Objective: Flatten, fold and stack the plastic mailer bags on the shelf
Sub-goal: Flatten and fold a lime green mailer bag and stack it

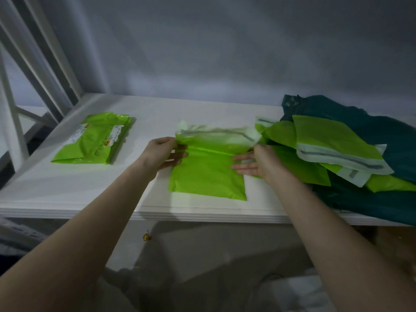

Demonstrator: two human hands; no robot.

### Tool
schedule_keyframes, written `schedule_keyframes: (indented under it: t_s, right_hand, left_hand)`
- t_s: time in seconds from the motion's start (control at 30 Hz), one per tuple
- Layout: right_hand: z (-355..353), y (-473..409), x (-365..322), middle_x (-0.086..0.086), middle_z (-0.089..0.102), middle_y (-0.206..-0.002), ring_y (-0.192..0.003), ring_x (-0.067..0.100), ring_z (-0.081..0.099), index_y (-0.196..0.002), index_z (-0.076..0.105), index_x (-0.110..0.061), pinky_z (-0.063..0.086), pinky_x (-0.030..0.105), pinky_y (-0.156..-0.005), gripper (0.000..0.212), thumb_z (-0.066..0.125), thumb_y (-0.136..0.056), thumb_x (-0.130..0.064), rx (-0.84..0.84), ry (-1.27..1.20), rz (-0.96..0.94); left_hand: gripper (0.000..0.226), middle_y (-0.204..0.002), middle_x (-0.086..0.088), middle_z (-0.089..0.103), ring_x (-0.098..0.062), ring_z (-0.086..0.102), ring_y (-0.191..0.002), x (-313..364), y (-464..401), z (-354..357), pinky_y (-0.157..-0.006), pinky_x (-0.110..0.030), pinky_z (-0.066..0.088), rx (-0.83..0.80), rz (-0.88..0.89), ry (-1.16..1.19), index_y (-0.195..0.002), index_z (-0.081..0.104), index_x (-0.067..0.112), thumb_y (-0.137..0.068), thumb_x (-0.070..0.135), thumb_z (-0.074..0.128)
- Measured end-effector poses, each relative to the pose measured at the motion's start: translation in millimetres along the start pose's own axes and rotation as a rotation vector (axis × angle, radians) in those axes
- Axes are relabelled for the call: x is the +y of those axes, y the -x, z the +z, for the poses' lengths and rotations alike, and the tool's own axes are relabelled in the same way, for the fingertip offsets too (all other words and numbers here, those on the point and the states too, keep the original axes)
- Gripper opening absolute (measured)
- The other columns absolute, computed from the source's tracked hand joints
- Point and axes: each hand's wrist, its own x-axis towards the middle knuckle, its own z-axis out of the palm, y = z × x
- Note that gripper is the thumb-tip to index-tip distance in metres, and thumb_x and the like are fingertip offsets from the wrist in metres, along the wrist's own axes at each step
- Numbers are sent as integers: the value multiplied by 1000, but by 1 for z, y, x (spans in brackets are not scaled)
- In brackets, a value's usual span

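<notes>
A lime green mailer bag (208, 174) lies in the middle of the white shelf (67, 188), its far half with the pale adhesive flap lifted and blurred. My left hand (165, 153) grips the bag's left edge at the crease, thumb on top. My right hand (254, 163) pinches the right edge of the raised part, its other fingers stretched flat on the bag. A stack of folded green bags (94, 140) with white labels lies at the left of the shelf.
A loose heap of green mailers (326, 145) and dark teal bags (378, 131) covers the shelf's right end, touching my right hand's side. White frame bars (33, 64) rise at the left. A grey wall stands behind the shelf.
</notes>
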Motion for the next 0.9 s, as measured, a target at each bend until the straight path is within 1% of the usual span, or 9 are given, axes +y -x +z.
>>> schedule_keyframes:
  t_s: [0.1, 0.2, 0.3, 0.37, 0.43, 0.53, 0.6, 0.77, 0.9]
  right_hand:
    - [-1, 1, -3, 18, 65, -99, -65, 30, 63, -99, 53, 1, 53, 36, -60, 46, 24, -101, -35, -19, -55, 35]
    - [-3, -3, -3, 13, 59, -107, -83, 38, 65, -86, 53, -7, 51, 42, -71, 40, 33, -98, -40, -9, -105, 46]
    - [-2, -3, -3, 6, 54, -103, -74, 32, 65, -85, 56, -11, 52, 38, -69, 26, 54, -91, -37, -25, -59, 26]
    - [0, -3, -2, 1, 58, -95, -71, 26, 65, -89, 55, -15, 53, 36, -70, 13, 64, -86, -24, -52, 7, -8]
    - [2, -2, 0, 0, 61, -85, -69, 22, 64, -85, 54, -17, 53, 34, -70, 15, 67, -83, -11, -65, 63, -53]
    - [3, -1, 3, -1, 59, -80, -71, 14, 60, -86, 58, -16, 55, 25, -57, 18, 69, -78, -3, -29, 158, -135]
    - [4, 0, 6, 0, 57, -75, -65, 10, 56, -86, 60, -15, 47, 12, -43, 21, 71, -75, -1, -7, 204, -174]
    - [7, 1, 15, 1, 51, -70, -61, 9, 50, -83, 61, -13, 41, 16, -48, 19, 74, -74, -3, 25, 320, -262]
    - [7, 3, 23, -3, 39, -65, -58, 6, 39, -95, 67, -5, 31, 9, -42, 20, 72, -76, -2, 60, 371, -363]
  left_hand:
    - [32, -105, -6, 66, -15, 65, -79, 2, 1, 0, -66, -19, 55, -3, -9, 37, -104, 64, 6, -96, 15, 35]
    - [33, -101, 3, 66, -12, 60, -73, 6, 3, 1, -56, -16, 50, -12, -19, -2, -106, 65, 10, -93, 23, 37]
    - [23, -84, 3, 63, -3, 60, -59, 4, 2, 4, -48, -11, 44, -24, 23, -53, -108, 64, 12, -91, 24, 54]
    - [23, -82, 2, 60, -3, 60, -64, 1, -1, 4, -49, -10, 46, -31, 52, -68, -112, 63, 15, -89, 17, 59]
    - [29, -85, -2, 58, -10, 58, -71, 0, -2, 4, -56, -11, 48, -51, 73, -93, -114, 61, 19, -87, 9, 60]
    - [37, -87, -5, 56, -14, 56, -69, -2, -3, 3, -57, -13, 48, -25, 110, -219, -116, 56, 24, -85, 4, 61]
    - [38, -85, -3, 56, -14, 56, -69, -4, -5, 2, -59, -17, 47, 14, 131, -346, -116, 53, 28, -85, 8, 63]
    - [9, -79, -5, 52, -18, 47, -65, -14, -7, -2, -55, -22, 37, 56, 196, -505, -91, 60, 22, -85, 26, 65]
    - [9, -88, -3, 59, -16, 51, -80, -20, -3, -7, -76, -25, 42, -1, 254, -490, -86, 68, 20, -84, 29, 68]
